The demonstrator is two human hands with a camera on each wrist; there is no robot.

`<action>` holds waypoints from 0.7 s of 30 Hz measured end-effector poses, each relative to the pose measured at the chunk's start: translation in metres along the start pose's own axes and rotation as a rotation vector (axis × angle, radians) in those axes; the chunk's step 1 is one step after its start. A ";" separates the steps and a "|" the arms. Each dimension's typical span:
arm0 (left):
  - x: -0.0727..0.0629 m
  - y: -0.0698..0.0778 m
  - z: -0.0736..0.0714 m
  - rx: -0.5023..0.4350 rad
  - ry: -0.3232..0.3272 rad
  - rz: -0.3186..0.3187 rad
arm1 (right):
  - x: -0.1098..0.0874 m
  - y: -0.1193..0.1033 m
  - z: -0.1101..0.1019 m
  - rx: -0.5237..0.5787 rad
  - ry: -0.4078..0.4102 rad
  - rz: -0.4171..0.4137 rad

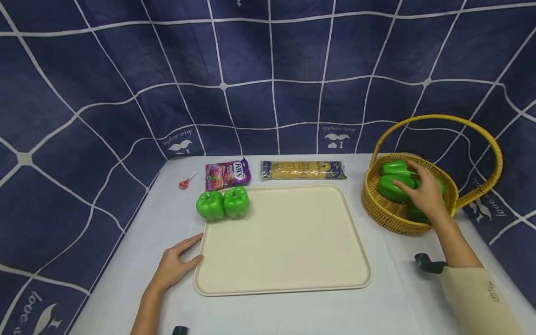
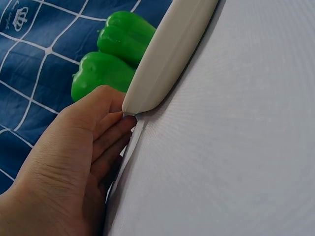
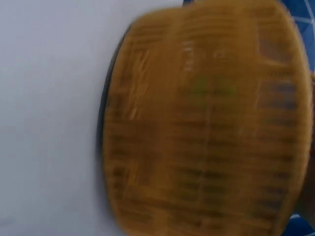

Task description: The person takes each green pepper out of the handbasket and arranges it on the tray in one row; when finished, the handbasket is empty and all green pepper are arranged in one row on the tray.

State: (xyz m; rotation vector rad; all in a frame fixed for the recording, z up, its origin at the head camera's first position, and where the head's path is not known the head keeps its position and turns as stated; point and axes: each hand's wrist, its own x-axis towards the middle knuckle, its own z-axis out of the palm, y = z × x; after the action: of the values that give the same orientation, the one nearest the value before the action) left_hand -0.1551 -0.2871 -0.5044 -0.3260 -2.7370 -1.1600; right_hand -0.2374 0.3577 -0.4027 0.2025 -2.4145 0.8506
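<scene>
**Both arms extended, hands well apart**

Left forearm [image 1: 148, 304]: bare over its visible length, slanting up and rightward from the bottom edge of the head view. Left grip [image 1: 177, 265]: thumb and fingers spread, gap between them. In the left wrist view, left thumb [image 2: 101, 101] lies uppermost; left fingers [image 2: 110, 140] beneath it, slightly bent.

Right forearm [image 1: 456, 244]: reaches forward and leftward, further out than the left; cream sleeve [image 1: 479, 298] ends partway along it. Right grip [image 1: 428, 193]: thumb and index finger parted, pointing leftward; remaining fingers not readable.
</scene>
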 end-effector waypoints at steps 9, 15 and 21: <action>0.000 0.000 0.000 0.010 -0.008 -0.026 | -0.002 0.032 -0.013 -0.134 -0.216 0.067; 0.000 -0.001 0.001 0.007 0.001 -0.017 | -0.001 0.040 -0.016 -0.208 -0.347 0.085; 0.000 -0.002 0.001 0.011 0.007 -0.005 | 0.002 0.045 -0.015 -0.263 -0.418 0.059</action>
State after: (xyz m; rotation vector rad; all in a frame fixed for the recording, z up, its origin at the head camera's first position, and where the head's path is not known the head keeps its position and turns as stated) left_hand -0.1555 -0.2880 -0.5070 -0.3138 -2.7387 -1.1442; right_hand -0.2464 0.4024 -0.4164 0.2261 -2.9052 0.5457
